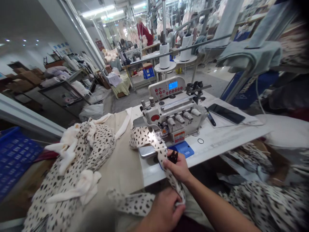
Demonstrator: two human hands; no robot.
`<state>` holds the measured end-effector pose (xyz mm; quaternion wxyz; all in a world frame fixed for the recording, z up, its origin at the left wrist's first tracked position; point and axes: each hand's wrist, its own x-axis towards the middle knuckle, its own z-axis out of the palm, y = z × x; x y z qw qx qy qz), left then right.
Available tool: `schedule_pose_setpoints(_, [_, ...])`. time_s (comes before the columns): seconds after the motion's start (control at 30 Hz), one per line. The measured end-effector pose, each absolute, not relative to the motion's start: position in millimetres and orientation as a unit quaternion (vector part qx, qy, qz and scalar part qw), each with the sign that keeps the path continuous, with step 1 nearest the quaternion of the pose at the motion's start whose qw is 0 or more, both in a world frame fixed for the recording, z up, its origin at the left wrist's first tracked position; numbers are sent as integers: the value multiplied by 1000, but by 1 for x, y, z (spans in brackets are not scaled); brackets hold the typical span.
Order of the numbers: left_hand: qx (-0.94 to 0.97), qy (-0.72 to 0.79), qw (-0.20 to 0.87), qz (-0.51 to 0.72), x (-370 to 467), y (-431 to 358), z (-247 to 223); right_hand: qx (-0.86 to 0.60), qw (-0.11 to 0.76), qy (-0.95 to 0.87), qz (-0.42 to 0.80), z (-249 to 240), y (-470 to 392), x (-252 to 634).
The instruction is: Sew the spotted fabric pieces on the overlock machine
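A cream fabric strip with dark spots [162, 155] runs from under the lit presser area of a white overlock sewing machine [154, 116] down toward my lap. My right hand [179, 167] pinches it just in front of the machine, thumb on top. A small dark brown, jagged-edged piece [173, 157] shows at that hand's fingers; its kind is unclear. Lower down, my left hand [165, 206], slightly blurred, closes on the strip's lower edge. More of the same cloth [138, 203] trails left from behind this hand. Another spotted part [140, 137] lies left of the needle.
Spotted garment pieces with cream ends [96, 145] are heaped on the table's left. A phone [227, 113], a dark-handled tool [210, 117] and a black ring [200, 141] lie right of the machine. A blue crate [18, 158] stands far left; more spotted cloth [265, 199] sits lower right.
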<state>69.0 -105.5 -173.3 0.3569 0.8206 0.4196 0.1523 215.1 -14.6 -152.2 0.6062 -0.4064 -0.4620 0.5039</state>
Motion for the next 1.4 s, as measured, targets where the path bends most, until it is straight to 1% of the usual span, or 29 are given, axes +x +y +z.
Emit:
schedule_pose_setpoints(0.07, [816,436,359,124,76,-106,-185,-404,588,-473,517,-152,-15,216])
schedule_pose_setpoints(0.13, [819,431,366,102,73,-102,-188,-397,578,-485,523,-152,-15,217])
schedule_pose_setpoints(0.2, [806,441,376,119,64,-96,-182,-381,571,-482,544,-151,-14,217])
schedule_pose_setpoints(0.27, [771,480,371,192,54,-92,-170,-353,549,-468,596,-150,-14,218])
schedule_pose_setpoints(0.33, [729,507,337,311,46,-90,-156,-323,523,-457,643,-148,-14,219])
schedule_pose_setpoints(0.4, [691,503,311,415,44,-87,-142,-310,524,-476,634,-146,-13,220])
schedule_pose_setpoints(0.43, [671,501,320,442,45,-85,-136,-312,536,-491,612,-146,-12,220])
schedule_pose_setpoints(0.47, [648,502,356,448,47,-83,-130,-315,545,-505,590,-146,-12,220])
schedule_pose_setpoints(0.5, [618,503,412,441,49,-79,-126,-315,549,-514,579,-146,-11,221])
schedule_pose_setpoints(0.57, [547,495,540,405,51,-70,-117,-310,541,-505,597,-146,-10,220])
schedule_pose_setpoints(0.63, [507,471,620,369,48,-59,-108,-305,534,-476,629,-147,-10,220])
schedule_pose_setpoints(0.7, [531,468,628,324,41,-50,-97,-302,539,-459,639,-148,-11,220])
schedule_pose_setpoints(0.77, [576,482,599,279,32,-45,-86,-298,542,-458,639,-148,-12,220])
schedule_pose_setpoints(0.83, [602,490,574,260,27,-44,-80,-296,546,-457,637,-149,-12,220])
schedule_pose_setpoints(0.93, [602,503,575,233,27,-52,-82,-305,568,-445,622,-151,-12,220])
schedule_pose_setpoints(1.03, [615,529,569,134,32,-63,-91,-327,570,-453,602,-151,-11,218])
schedule_pose_setpoints(1.1, [655,524,533,112,34,-66,-90,-352,560,-473,582,-150,-11,216])
schedule_pose_setpoints(1.13, [690,511,494,138,35,-64,-86,-365,555,-482,571,-148,-11,215])
schedule_pose_setpoints(1.17, [733,487,437,186,35,-61,-79,-373,554,-491,560,-147,-12,215])
schedule_pose_setpoints(1.23, [816,404,288,295,38,-47,-62,-376,554,-507,544,-143,-13,214])
schedule_pose_setpoints(1.27, [845,360,214,331,39,-38,-54,-373,555,-514,537,-141,-13,214])
schedule_pose_setpoints(1.33, [882,308,107,341,44,-18,-42,-368,559,-529,521,-139,-14,214])
schedule_pose_setpoints(1.4, [898,310,47,309,48,-1,-38,-373,562,-539,504,-137,-14,214])
